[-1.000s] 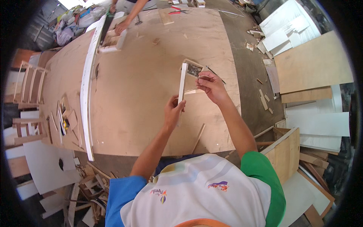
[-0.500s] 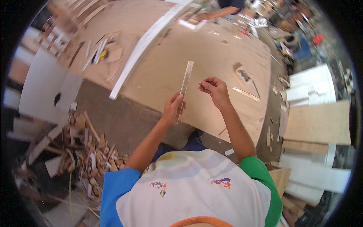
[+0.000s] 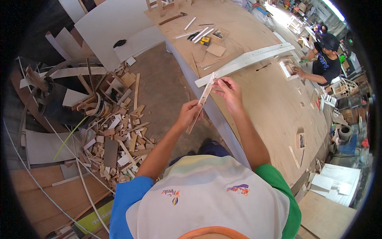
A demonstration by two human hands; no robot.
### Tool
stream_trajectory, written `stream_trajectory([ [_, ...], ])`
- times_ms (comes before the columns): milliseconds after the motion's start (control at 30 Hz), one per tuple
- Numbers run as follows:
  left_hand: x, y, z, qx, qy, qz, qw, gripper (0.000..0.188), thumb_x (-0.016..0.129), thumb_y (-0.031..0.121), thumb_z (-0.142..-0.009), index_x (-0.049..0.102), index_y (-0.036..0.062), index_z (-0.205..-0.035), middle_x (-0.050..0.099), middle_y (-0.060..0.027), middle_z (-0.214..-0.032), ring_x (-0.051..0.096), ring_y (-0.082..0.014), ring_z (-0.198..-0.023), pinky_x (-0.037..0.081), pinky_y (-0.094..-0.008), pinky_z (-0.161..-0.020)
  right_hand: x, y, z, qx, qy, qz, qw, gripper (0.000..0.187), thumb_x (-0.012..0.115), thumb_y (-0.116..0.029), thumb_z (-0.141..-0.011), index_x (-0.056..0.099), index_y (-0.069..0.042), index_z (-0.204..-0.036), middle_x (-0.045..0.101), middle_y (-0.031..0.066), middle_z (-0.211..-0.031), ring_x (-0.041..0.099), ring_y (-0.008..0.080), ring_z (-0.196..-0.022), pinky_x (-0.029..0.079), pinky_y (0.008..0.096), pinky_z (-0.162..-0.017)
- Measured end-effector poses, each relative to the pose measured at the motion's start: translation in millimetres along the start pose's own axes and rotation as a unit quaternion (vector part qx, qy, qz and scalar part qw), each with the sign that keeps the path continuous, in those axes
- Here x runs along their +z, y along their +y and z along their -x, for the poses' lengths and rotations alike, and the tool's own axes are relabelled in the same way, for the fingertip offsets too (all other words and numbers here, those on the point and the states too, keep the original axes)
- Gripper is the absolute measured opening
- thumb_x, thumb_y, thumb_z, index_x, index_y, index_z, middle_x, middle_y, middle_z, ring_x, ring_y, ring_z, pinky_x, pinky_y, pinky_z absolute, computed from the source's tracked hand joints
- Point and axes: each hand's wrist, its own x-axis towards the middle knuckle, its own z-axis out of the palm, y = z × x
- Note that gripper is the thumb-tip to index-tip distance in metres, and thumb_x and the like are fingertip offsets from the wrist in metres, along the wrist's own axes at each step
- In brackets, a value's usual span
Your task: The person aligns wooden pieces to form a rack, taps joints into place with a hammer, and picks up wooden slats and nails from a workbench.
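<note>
A narrow pale wooden strip [image 3: 205,95] slants up and away in front of me, with dark patches along its face. My left hand [image 3: 191,114] is closed round its lower part, thumb along the side. Close to the strip's far end, my right hand [image 3: 228,92] has thumb and fingers pinched together. Whether those fingertips grip the strip or some small piece, I cannot make out. Both hands are above the gap between the floor and the workbench edge.
The wooden workbench [image 3: 262,103] carries long white boards [image 3: 246,61], a yellow tape measure [image 3: 205,41], a hammer [image 3: 172,18] and a small box [image 3: 300,140]. Wood offcuts [image 3: 127,139] heap on the floor at left. A co-worker [image 3: 327,59] works at the far right.
My view has swung left, bringing the offcut heap further in. The right hand, earlier apart from the strip, is now at its far end. The strip tilts more to the right.
</note>
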Motion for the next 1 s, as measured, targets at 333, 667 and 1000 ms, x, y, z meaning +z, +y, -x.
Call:
stream_trajectory([
  [333, -80, -6, -69, -0.023, 0.105, 0.028, 0.994, 0.023, 0.058, 0.01, -0.089, 0.064, 0.0003, -0.11, 0.059, -0.0018, -0.073, 0.055, -0.0097, -0.063, 0.047, -0.0255, -0.058, 18, 59, -139, 0.069, -0.015, -0.012, 0.997, 0.022, 0.06, -0.013, -0.091, 0.056, 0.003, -0.104, 0.062, 0.0119, -0.1, 0.064, 0.021, -0.09, 0.056, 0.0318, -0.07],
  [667, -167, 25, -153, -0.022, 0.235, -0.041, 0.971, 0.036, 0.077, 0.0, -0.071, 0.064, 0.0021, -0.105, 0.061, -0.0025, -0.087, 0.059, -0.0092, -0.07, 0.049, -0.0229, -0.06, 61, 81, -246, 0.132, -0.044, -0.049, 0.989, 0.019, 0.056, -0.016, -0.093, 0.053, 0.001, -0.103, 0.064, 0.016, -0.104, 0.064, 0.0233, -0.094, 0.055, 0.034, -0.077],
  [1000, -306, 37, -243, 0.025, 0.195, -0.158, 0.968, 0.034, 0.077, 0.006, -0.074, 0.062, 0.0034, -0.105, 0.06, -0.0008, -0.087, 0.056, -0.0069, -0.07, 0.046, -0.0219, -0.059, 128, 122, -353, 0.102, 0.057, -0.006, 0.993, 0.018, 0.058, -0.015, -0.092, 0.055, 0.0, -0.102, 0.063, 0.0129, -0.102, 0.063, 0.0216, -0.093, 0.054, 0.0333, -0.077],
])
